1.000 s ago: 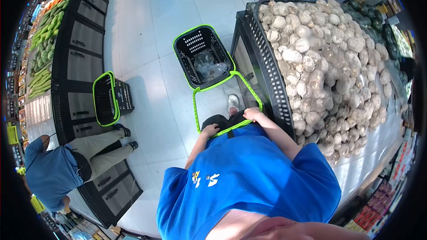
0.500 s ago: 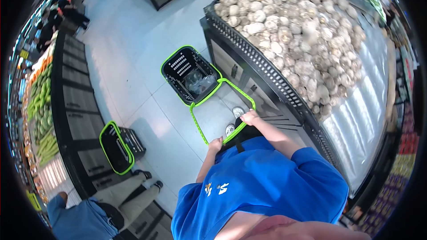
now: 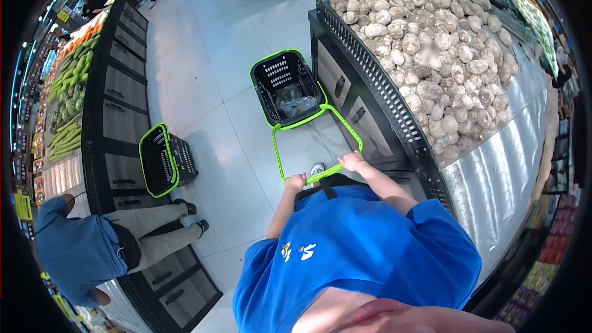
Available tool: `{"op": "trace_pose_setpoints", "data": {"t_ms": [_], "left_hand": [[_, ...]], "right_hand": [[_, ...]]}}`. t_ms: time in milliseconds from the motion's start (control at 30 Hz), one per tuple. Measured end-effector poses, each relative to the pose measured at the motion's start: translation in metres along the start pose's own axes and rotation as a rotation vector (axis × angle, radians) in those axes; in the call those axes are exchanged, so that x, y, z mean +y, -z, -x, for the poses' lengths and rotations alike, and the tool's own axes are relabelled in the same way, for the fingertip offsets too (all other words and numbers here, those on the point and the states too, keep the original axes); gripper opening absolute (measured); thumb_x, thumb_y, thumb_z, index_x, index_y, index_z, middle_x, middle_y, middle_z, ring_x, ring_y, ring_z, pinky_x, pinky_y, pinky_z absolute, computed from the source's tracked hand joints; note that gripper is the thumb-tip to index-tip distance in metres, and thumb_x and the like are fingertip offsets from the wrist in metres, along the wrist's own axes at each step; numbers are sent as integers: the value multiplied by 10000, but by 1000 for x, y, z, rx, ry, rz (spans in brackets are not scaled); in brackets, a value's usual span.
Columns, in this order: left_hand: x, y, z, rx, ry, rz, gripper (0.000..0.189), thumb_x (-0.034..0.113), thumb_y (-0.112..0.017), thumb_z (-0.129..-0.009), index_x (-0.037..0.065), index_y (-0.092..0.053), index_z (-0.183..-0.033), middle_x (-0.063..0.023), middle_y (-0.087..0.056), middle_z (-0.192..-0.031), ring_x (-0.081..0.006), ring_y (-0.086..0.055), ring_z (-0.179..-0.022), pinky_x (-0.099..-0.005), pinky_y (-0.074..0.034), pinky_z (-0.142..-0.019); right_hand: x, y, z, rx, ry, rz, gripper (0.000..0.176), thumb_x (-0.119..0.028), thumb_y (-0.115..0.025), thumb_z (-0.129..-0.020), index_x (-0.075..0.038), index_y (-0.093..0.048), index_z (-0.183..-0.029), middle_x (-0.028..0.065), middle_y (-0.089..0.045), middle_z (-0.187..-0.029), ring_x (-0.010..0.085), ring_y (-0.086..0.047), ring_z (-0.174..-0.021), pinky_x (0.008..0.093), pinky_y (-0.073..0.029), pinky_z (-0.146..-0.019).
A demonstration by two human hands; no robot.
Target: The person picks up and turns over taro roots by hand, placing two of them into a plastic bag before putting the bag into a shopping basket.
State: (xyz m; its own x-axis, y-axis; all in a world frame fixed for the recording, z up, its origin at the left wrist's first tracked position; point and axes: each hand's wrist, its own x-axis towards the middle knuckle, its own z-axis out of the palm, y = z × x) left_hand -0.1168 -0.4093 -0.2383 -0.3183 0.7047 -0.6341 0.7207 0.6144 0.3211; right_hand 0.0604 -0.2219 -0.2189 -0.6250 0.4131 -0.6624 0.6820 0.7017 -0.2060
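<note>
Both our hands are closed round the near end of the green handle (image 3: 275, 148). The left hand (image 3: 295, 182) is at its left corner and the right hand (image 3: 353, 160) at its right corner, fingers wrapped over the crossbar. Ahead of the grip the long loop runs down to the black basket (image 3: 277, 68), which stands on the floor (image 3: 203, 86) with a clear plastic bag (image 3: 296, 105) inside.

We judge the basket light, since it is nearly empty, and the handle stiff though thin. The crossbar looks the soundest place to hold, one hand at each corner to keep it steady.

Just right of the grip rises a bin (image 3: 376, 83) heaped with pale round vegetables (image 3: 431, 55). Well to the left, another person (image 3: 80, 246) bends beside a second basket (image 3: 161, 160).
</note>
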Motion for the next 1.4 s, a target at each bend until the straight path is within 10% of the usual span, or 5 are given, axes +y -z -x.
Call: {"op": "trace_pose_setpoints", "data": {"t_ms": [800, 1400], "left_hand": [[108, -196, 147, -142, 5, 43, 484, 453, -259, -858, 151, -543, -1109, -128, -558, -1090, -297, -514, -1031, -400, -385, -898], [79, -305, 298, -169, -35, -126, 483, 390, -210, -865, 121, -590, -995, -129, -596, -1008, -279, -561, -947, -418, -410, -837]], "right_hand": [[102, -170, 203, 96, 51, -62, 522, -414, -299, -851, -35, -654, -805, 152, -628, -862, 296, -582, -882, 447, -363, -860], [41, -308, 344, -3, -48, -137, 512, -403, -274, -866, -45, -639, -904, 139, -616, -943, 281, -573, -928, 446, -317, -928]]}}
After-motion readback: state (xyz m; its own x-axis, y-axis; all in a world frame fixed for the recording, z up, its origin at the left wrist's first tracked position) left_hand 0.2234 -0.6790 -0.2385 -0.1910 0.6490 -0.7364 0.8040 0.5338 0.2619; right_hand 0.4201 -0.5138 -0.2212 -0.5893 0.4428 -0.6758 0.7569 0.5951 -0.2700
